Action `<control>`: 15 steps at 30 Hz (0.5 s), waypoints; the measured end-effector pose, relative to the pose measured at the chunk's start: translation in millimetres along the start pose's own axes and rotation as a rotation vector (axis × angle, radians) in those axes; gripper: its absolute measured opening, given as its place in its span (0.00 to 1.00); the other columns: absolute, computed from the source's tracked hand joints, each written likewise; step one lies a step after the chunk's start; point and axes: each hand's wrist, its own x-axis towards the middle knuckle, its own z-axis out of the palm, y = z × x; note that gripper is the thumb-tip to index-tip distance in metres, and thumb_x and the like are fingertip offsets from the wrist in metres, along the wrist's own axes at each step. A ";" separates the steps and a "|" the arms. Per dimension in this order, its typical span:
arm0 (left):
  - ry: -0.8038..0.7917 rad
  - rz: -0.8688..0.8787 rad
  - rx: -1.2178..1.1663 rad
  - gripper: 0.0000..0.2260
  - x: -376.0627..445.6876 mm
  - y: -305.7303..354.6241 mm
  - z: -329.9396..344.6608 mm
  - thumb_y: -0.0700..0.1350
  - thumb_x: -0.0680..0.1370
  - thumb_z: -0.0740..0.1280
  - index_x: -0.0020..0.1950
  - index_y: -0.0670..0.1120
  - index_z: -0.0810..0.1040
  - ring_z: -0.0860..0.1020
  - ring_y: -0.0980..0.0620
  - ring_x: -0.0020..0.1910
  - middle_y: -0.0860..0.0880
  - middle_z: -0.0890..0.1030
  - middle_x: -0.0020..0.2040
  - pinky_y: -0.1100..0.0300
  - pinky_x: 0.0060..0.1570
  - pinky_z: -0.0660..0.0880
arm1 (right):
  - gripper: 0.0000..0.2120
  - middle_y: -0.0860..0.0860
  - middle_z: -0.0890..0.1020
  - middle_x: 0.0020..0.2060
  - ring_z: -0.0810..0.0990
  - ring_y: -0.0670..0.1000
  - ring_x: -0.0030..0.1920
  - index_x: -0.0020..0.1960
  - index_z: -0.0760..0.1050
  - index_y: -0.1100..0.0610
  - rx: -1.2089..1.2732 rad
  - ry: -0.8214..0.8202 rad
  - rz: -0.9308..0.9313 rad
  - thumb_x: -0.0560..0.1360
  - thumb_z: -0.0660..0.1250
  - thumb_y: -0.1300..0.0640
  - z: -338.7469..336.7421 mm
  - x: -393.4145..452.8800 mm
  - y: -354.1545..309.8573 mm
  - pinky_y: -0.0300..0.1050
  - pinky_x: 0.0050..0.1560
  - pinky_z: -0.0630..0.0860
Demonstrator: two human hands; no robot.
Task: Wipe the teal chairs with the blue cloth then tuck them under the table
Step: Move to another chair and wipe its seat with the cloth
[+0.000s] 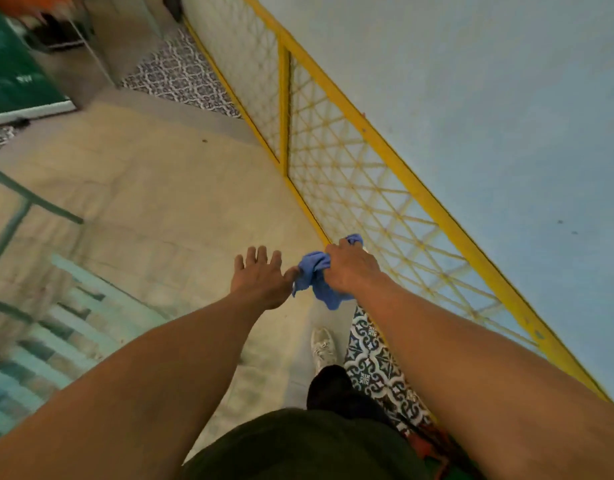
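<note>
The blue cloth is bunched in my right hand, which is closed around it at mid-frame near the yellow railing. My left hand is stretched out beside it, palm down, fingers spread, its thumb close to the cloth. A teal slatted chair shows blurred at the lower left, below and left of my left arm. Teal metal legs of a table or chair stand at the left edge.
A yellow lattice railing runs diagonally from top centre to lower right, with a pale blue surface beyond it. The floor is beige tile with patterned tile strips. My shoe is on the floor. A green-topped surface sits upper left.
</note>
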 end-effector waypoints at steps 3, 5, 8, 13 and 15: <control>0.012 -0.164 -0.084 0.31 35.2 -12.9 -23.9 0.64 0.81 0.45 0.79 0.49 0.53 0.48 0.42 0.78 0.44 0.52 0.80 0.42 0.74 0.47 | 0.14 0.57 0.67 0.64 0.65 0.62 0.65 0.63 0.67 0.57 -0.035 -0.038 -0.132 0.79 0.58 0.56 -27.6 62.4 -4.7 0.51 0.46 0.67; 0.027 -0.273 -0.148 0.30 55.7 -26.3 -39.1 0.64 0.81 0.45 0.79 0.49 0.54 0.49 0.42 0.78 0.44 0.53 0.79 0.42 0.74 0.48 | 0.14 0.56 0.67 0.64 0.64 0.61 0.65 0.63 0.68 0.57 -0.069 -0.053 -0.222 0.78 0.59 0.56 -50.0 100.8 -21.7 0.51 0.44 0.67; 0.056 -0.426 -0.251 0.30 77.0 -56.2 -54.2 0.64 0.81 0.45 0.78 0.49 0.55 0.50 0.43 0.78 0.44 0.54 0.79 0.41 0.74 0.48 | 0.16 0.55 0.68 0.63 0.65 0.60 0.65 0.62 0.69 0.56 -0.122 -0.054 -0.395 0.75 0.63 0.57 -76.5 147.2 -66.9 0.51 0.43 0.67; 0.126 -0.727 -0.442 0.31 88.3 -127.6 -58.2 0.64 0.81 0.44 0.79 0.48 0.54 0.47 0.43 0.78 0.44 0.51 0.80 0.42 0.75 0.45 | 0.16 0.55 0.68 0.64 0.65 0.60 0.65 0.63 0.68 0.56 -0.229 -0.066 -0.724 0.76 0.59 0.57 -90.3 208.8 -170.9 0.51 0.47 0.69; 0.158 -0.849 -0.508 0.31 84.9 -161.6 -52.3 0.63 0.81 0.44 0.79 0.48 0.54 0.46 0.44 0.79 0.44 0.50 0.80 0.42 0.74 0.43 | 0.16 0.55 0.68 0.64 0.65 0.59 0.65 0.63 0.68 0.56 -0.292 -0.083 -0.832 0.76 0.59 0.58 -88.2 223.5 -222.9 0.51 0.48 0.71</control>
